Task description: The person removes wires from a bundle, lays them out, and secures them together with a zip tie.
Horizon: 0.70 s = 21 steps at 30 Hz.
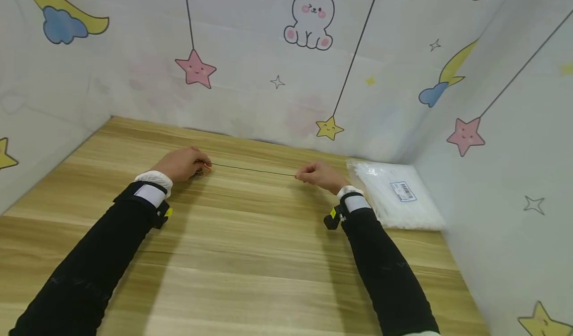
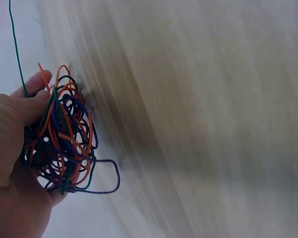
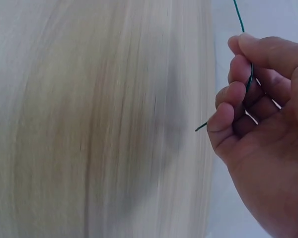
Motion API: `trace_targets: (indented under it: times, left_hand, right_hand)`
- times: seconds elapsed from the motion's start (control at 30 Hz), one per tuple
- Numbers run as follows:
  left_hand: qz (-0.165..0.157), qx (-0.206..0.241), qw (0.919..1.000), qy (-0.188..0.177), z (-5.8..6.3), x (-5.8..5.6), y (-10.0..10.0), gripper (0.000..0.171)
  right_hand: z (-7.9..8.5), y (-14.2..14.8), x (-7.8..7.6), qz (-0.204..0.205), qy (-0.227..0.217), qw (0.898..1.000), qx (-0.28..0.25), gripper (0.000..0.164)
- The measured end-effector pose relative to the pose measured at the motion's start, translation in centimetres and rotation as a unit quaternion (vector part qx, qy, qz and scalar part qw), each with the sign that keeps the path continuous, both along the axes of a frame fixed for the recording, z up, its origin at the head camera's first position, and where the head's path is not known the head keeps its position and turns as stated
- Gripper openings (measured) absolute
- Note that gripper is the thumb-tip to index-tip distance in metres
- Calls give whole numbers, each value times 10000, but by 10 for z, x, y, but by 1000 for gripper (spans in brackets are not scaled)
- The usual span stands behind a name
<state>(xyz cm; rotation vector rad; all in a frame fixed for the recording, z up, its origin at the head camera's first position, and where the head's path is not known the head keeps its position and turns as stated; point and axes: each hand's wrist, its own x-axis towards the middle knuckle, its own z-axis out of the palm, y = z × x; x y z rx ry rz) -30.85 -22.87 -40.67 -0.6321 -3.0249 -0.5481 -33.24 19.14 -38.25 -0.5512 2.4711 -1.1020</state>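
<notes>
My left hand [image 1: 181, 164] grips a tangled bundle of thin wires [image 2: 64, 144] in orange, green and dark blue, its loops spilling past the palm. From that bundle a single green wire [image 1: 252, 169] runs across to my right hand [image 1: 321, 175], nearly straight with a slight sag. In the right wrist view the thumb and index finger pinch the green wire [image 3: 240, 17]. Its tail passes over the curled fingers, and the cut end pokes out below the little finger. Both hands are held above the wooden table [image 1: 241, 256] toward its far side.
A clear plastic bag with white contents and a barcode label [image 1: 403, 191] lies on the table right of my right hand. Cloth walls printed with stars, moons and a rabbit [image 1: 311, 12] enclose the table at the back and both sides.
</notes>
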Motion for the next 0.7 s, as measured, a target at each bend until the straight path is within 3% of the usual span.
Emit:
trace_targets:
  times: [0.23,0.5,0.7]
  left_hand:
    - [208,198,9993,-236,4,4,-8,32]
    - [-131,167,9998,-42,4,2,-11,28]
    - [-314,181,9991,202,1,-2,-12,44]
  right_hand:
    - [0,6,-2,-316,522,9970,480,27]
    - [2,7,-3,-632,1015,9890,872,26]
    - [0,3,-6,-1005,1660,9749,1089,22]
